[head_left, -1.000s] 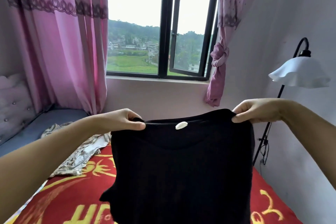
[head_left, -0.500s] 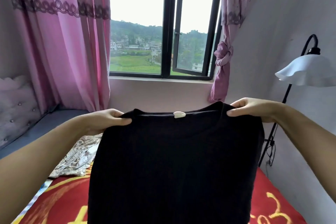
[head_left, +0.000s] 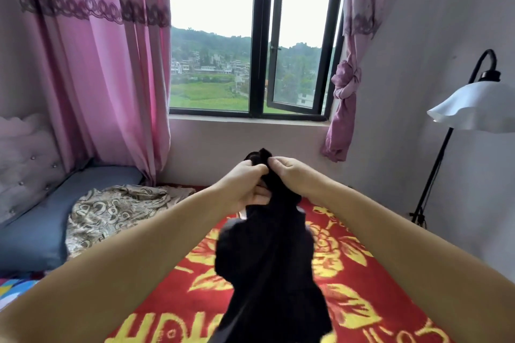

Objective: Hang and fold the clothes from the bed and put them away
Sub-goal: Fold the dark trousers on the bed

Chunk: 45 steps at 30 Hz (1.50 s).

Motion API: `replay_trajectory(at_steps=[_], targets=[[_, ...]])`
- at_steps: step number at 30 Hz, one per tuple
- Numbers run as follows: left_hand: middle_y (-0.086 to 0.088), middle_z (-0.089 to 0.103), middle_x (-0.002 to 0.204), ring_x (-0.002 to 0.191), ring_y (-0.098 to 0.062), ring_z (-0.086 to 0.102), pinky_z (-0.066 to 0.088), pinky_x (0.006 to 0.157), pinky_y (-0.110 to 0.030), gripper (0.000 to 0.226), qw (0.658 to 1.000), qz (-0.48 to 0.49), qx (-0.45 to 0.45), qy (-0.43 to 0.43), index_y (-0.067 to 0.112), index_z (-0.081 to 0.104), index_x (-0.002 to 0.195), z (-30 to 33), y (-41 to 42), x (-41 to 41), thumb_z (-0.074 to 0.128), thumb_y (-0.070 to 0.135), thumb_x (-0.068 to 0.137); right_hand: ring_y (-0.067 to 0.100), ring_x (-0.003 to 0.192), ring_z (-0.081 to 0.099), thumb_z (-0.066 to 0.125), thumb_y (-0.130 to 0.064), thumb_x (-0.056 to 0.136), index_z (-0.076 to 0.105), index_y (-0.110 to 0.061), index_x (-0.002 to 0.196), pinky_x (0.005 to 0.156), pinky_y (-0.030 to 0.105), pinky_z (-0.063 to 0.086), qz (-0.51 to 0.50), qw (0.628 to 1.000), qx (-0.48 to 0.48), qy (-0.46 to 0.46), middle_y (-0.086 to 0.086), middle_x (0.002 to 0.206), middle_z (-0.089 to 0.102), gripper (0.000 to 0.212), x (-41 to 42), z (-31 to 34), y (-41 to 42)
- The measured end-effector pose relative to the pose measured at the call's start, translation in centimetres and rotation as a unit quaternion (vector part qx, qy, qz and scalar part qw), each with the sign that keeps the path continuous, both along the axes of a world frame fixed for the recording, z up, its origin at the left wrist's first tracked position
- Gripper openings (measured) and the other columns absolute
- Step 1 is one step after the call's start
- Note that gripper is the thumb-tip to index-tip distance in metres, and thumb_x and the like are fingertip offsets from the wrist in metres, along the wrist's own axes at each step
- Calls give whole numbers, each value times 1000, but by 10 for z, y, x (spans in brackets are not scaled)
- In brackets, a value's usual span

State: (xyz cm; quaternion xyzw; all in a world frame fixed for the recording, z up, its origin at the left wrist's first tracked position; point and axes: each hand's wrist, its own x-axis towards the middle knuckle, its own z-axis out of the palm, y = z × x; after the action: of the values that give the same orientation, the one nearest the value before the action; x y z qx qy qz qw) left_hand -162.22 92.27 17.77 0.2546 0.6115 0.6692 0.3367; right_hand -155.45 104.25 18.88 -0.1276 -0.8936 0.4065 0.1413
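Observation:
A black knit top (head_left: 267, 267) hangs folded lengthwise in front of me, above the bed. My left hand (head_left: 245, 184) and my right hand (head_left: 289, 175) meet at its upper end, and both pinch the bunched shoulders together. The rest of the garment hangs down as a narrow dark strip toward the bottom of the view. A crumpled beige patterned garment (head_left: 117, 211) lies on the bed at the left, apart from both hands.
A red blanket (head_left: 348, 273) with yellow flowers covers the bed. A blue pillow (head_left: 41, 225) and padded headboard (head_left: 25, 161) sit at the left. Pink curtains (head_left: 106, 69) flank the window (head_left: 250, 36). A floor lamp (head_left: 473, 108) stands by the right wall.
My hands held the top spread wide by its shoulders; they have come together at the middle, folding the top in half lengthwise so it hangs narrow.

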Motion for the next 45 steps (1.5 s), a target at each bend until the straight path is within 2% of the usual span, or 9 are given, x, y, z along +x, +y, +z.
replay_trajectory(at_steps=[3,6,9,11,17,25,29,33,45], targets=[[-7,67,63,57,-18,67,55,51,-25,29,998,-47,41,-15,1,60,88,14,-8,8,33,-10,89,10,98,62,50,-48,95,57,-23,121,87,24,49,75,995,44,-53,-6,110,65,37,18,16,2],[-11,73,89,80,-18,71,60,72,-34,29,992,-54,7,114,5,61,95,21,-18,6,38,-12,88,14,107,61,61,-22,91,48,-26,134,94,30,49,98,991,70,-66,-3,118,63,45,33,25,8],[-4,62,112,103,-18,57,47,95,-38,30,819,111,-95,554,17,53,113,22,-22,-5,63,13,86,19,105,63,45,-2,91,54,-23,129,94,35,52,94,992,79,-26,2,114,65,45,38,31,7],[-1,44,135,125,-18,38,31,104,-34,67,724,127,-112,669,21,41,135,28,-24,-12,73,34,79,20,105,64,38,4,92,58,-21,127,94,36,52,124,991,48,-28,3,114,66,47,42,37,6],[15,71,94,83,-1,68,51,66,-11,14,912,-55,-96,395,39,66,98,42,-32,-25,64,26,91,21,103,64,42,4,89,60,-17,120,93,36,53,114,993,32,25,7,112,66,42,50,39,10],[11,72,75,66,-6,69,53,55,-16,3,883,-60,-154,439,32,71,80,77,-29,-29,72,33,83,7,83,66,51,2,80,64,-24,97,65,13,49,86,989,8,-119,-6,93,69,34,73,-24,41],[9,74,79,70,-12,71,55,56,-19,3,876,-65,-188,440,35,72,79,89,-38,-36,73,34,82,11,99,66,47,3,83,64,-12,115,89,29,53,91,981,14,-171,1,110,69,39,86,-53,59],[3,75,81,72,-16,72,56,56,-23,4,904,-42,-164,392,30,73,82,95,-48,-41,75,32,80,20,89,66,46,0,89,68,-2,101,96,50,47,9,997,2,-81,19,102,70,25,93,-72,76],[4,75,79,71,-17,73,55,55,-21,25,909,8,-152,387,22,71,91,107,-70,-68,74,38,72,12,71,70,58,-42,91,62,-34,97,62,23,56,-14,985,-31,167,-6,83,72,11,87,-79,61]])
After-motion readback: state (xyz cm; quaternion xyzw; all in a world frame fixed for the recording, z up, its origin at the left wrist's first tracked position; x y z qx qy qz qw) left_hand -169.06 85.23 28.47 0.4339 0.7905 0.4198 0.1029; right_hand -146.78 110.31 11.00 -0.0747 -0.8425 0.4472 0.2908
